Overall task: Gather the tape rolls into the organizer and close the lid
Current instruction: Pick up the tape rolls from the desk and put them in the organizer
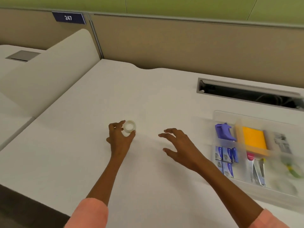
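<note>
A small clear tape roll sits at the middle of the white desk, and my left hand has its thumb and fingers closed around it. My right hand hovers just above the desk to the right of the roll, fingers spread, holding nothing. The clear plastic organizer stands at the right, its lid off or open; this part of the view is blurred. Inside it I see a purple tool, yellow sticky notes, small blue boxes and a stapler remover.
A cable slot is cut into the desk behind the organizer. A beige partition wall runs along the back, with a sign reading 247. A lower white surface adjoins at the left.
</note>
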A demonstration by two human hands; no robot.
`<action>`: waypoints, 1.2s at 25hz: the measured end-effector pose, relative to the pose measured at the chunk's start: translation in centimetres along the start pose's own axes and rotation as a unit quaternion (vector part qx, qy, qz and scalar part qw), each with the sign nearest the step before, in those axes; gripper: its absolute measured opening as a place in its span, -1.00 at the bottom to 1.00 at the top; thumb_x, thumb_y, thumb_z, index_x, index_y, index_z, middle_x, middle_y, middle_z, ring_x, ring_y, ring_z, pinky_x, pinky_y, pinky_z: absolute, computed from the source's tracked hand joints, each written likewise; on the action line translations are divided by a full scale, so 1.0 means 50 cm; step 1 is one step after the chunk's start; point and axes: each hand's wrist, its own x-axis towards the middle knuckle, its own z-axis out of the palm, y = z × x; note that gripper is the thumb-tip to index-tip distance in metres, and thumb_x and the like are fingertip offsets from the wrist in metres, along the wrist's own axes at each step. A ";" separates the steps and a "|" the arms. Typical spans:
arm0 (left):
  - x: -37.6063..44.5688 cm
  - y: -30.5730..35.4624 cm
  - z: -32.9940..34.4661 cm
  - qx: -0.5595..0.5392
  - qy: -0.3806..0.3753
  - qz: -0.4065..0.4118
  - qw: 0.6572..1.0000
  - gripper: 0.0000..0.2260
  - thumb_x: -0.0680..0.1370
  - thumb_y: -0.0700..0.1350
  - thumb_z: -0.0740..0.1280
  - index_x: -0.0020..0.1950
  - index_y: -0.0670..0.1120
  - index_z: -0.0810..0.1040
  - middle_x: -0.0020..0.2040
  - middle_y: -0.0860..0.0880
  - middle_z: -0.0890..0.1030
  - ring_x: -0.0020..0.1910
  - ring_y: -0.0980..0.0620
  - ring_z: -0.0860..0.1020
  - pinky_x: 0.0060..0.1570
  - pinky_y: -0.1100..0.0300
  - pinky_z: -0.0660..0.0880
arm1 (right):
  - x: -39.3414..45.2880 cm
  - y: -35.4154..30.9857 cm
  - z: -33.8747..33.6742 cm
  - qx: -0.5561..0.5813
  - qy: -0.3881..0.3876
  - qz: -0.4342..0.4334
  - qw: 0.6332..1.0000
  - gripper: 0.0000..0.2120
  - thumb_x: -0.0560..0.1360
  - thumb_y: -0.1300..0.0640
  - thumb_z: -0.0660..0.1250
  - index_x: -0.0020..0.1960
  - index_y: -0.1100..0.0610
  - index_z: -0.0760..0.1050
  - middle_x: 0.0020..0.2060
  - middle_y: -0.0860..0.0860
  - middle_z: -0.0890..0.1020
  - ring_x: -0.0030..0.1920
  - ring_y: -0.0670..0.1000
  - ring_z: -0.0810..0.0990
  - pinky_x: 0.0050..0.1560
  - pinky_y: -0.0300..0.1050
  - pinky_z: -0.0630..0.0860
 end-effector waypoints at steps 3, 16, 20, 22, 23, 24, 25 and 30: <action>-0.077 0.101 0.081 -0.009 -0.065 0.068 0.996 -0.54 0.35 -0.09 0.50 0.20 -0.01 0.46 0.16 -0.05 0.42 0.01 0.05 0.49 0.14 0.12 0.20 | -0.063 0.052 -0.056 0.006 0.034 0.040 0.999 -0.57 0.49 0.03 0.29 0.33 -0.07 0.30 0.37 0.00 0.34 0.36 0.02 0.30 0.34 -0.04 0.28; -0.435 0.354 0.434 0.035 -0.440 0.300 0.846 -0.51 0.39 -0.08 0.45 0.29 -0.03 0.42 0.13 -0.08 0.40 0.09 -0.04 0.47 0.07 0.14 0.44 | -0.435 0.325 -0.311 0.008 0.232 0.278 0.932 -0.70 0.42 0.20 0.40 0.15 0.10 0.52 0.18 0.15 0.54 0.18 0.19 0.47 0.19 0.06 0.38; -0.503 0.366 0.519 0.126 -0.479 0.331 0.803 -0.49 0.42 -0.05 0.42 0.34 -0.01 0.35 0.25 -0.10 0.39 0.26 -0.08 0.37 0.29 0.00 0.35 | -0.507 0.387 -0.317 -0.013 0.252 0.326 0.911 -0.71 0.42 0.16 0.40 0.14 0.06 0.53 0.27 0.11 0.47 0.31 0.17 0.35 0.26 0.17 0.28; -0.521 0.370 0.542 0.178 -0.474 0.357 0.785 -0.49 0.44 -0.02 0.40 0.35 0.00 0.33 0.29 -0.10 0.38 0.31 -0.10 0.31 0.34 -0.07 0.25 | -0.530 0.410 -0.309 -0.011 0.247 0.320 0.914 -0.71 0.41 0.16 0.41 0.12 0.05 0.53 0.31 0.11 0.43 0.36 0.16 0.29 0.28 0.19 0.26; -0.526 0.373 0.551 0.201 -0.469 0.369 0.776 -0.49 0.45 0.00 0.38 0.36 0.01 0.32 0.30 -0.10 0.38 0.32 -0.11 0.28 0.35 -0.07 0.21 | -0.539 0.421 -0.305 -0.009 0.240 0.317 0.918 -0.71 0.41 0.17 0.41 0.12 0.05 0.53 0.33 0.12 0.41 0.39 0.16 0.26 0.29 0.21 0.25; -0.526 0.375 0.559 0.223 -0.466 0.380 0.767 -0.50 0.45 0.01 0.37 0.36 0.01 0.33 0.31 -0.09 0.38 0.33 -0.11 0.26 0.35 -0.07 0.18 | -0.544 0.431 -0.300 -0.007 0.228 0.316 0.921 -0.71 0.41 0.17 0.41 0.12 0.05 0.53 0.36 0.12 0.38 0.43 0.16 0.21 0.32 0.22 0.23; -0.525 0.377 0.564 0.244 -0.465 0.387 0.758 -0.52 0.46 0.01 0.37 0.35 0.02 0.34 0.30 -0.09 0.38 0.33 -0.12 0.25 0.34 -0.07 0.15 | -0.548 0.439 -0.295 -0.005 0.214 0.315 0.925 -0.71 0.41 0.16 0.41 0.12 0.04 0.53 0.39 0.12 0.35 0.46 0.15 0.16 0.35 0.23 0.20; -0.533 0.395 0.580 0.287 -0.486 0.390 0.728 -0.54 0.45 0.03 0.37 0.32 0.02 0.38 0.28 -0.08 0.48 0.30 -0.11 0.31 0.32 -0.08 0.10 | -0.550 0.460 -0.277 -0.012 0.158 0.307 0.939 -0.67 0.41 0.13 0.40 0.17 0.03 0.51 0.48 0.11 0.20 0.52 0.13 -0.04 0.43 0.19 0.10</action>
